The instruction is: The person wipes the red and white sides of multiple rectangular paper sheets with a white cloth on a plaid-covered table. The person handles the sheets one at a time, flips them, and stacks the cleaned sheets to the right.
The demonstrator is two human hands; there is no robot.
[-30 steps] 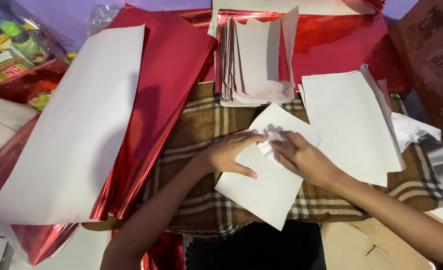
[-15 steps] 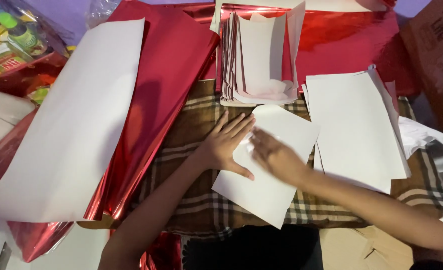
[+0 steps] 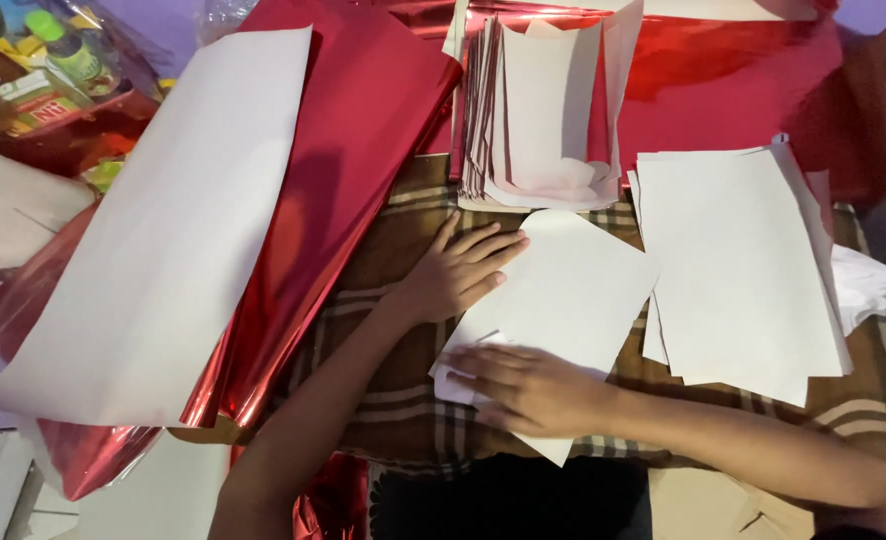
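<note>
Head view: both hands flat on a white sheet lying on the plaid cloth at centre. Left hand is open, fingers spread, palm down, pressing the sheet's far-left edge; nothing pinched. Right hand is also flat, fingers held together and pointing left, pressed over the sheet's near-left corner, where a small flap of paper looks turned over under the fingertips; cannot tell if it is a full fold or just a curl. Sheet sits tilted, one corner toward the far stack, one toward the near edge. Step in hand looks like creasing or flattening a fold at that near-left corner, left hand acting as anchor. Next move likely calls for a firm sweep along the fold line with the sheet pinned so it does not slide on the cloth. Outward: just right of the sheet, touching or slightly overlapping it, a loose pile of white sheets. Far of it, a stack of folded red-and-white pieces standing on edge against red foil. Left, a big roll-out of red foil paper with its white backing facing up, draped well left of the hands. Far left corner, colourful packaged items, blurred.
</note>
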